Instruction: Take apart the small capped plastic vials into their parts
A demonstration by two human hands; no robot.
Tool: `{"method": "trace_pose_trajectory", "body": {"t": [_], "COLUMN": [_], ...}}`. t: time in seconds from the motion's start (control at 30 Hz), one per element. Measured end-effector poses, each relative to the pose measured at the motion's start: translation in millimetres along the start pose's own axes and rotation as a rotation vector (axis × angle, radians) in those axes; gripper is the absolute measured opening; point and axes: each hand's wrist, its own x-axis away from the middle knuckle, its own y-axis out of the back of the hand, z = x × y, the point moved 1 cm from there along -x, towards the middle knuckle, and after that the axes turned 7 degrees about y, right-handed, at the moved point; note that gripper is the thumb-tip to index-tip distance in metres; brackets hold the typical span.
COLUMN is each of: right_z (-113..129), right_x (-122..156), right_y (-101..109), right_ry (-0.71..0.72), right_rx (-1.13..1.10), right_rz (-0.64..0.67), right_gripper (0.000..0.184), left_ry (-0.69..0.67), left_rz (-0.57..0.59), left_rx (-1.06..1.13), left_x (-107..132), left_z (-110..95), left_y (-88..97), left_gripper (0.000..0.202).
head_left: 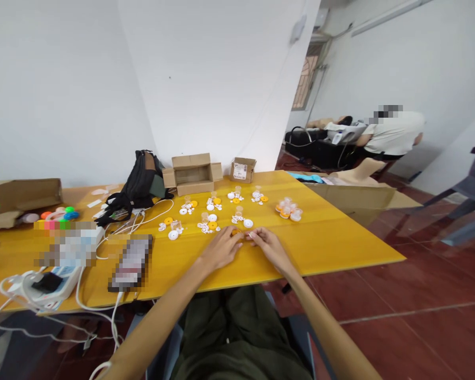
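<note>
My left hand (222, 247) and my right hand (269, 245) rest on the yellow table (332, 240), fingertips drawn together around a small orange piece (237, 231) between them. Both hands look curled in a pinch on it; the piece is mostly hidden by the fingers. Just beyond the hands lie small groups of white and orange discs (210, 221) with tiny clear cups, and a white cap (248, 223). A cluster of clear cups with orange lids (288, 208) sits farther right.
A black bag (140, 184), open cardboard boxes (192, 173) and a small box (242, 169) stand at the table's back. A phone (130, 262), cables and a white device (51, 285) lie at left. Another person (391, 132) bends over at the far right.
</note>
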Motion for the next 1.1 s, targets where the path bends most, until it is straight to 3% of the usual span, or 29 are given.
{"method": "trace_pose_trajectory", "body": {"t": [0.23,0.37,0.5,0.63,0.9,1.1], "right_z": [-3,6,15,17,9,4], "right_x": [-1,5,11,11,-1,0], "right_y": [-2,-5,-12,-15,-13,-7], "right_ry": [0.052,0.153,0.224,0.248,0.214,0.192], "right_rx": [0.051,0.253,0.451,0.586,0.463,0.506], "right_rz": [-0.046,-0.084,0.016,0.077,0.082,-0.023], "right_gripper": [0.055,0.037,0.018,0.012,0.011,0.011], "left_ry": [0.031,0.045,0.090,0.167,0.137,0.141], "left_rz": [-0.047,-0.059,-0.076,-0.120,-0.170,-0.157], "left_rx": [0.089,0.117,0.126,0.103,0.074,0.090], "left_x": [-24,-28,-21,-16,-18,-24], "left_z": [2,2,2,2,9,14], "left_y": [-7.1,-5.3,-3.8,-4.8,-12.8,-15.9], "left_gripper": [0.022,0.022,0.022,0.021,0.016,0.018]}}
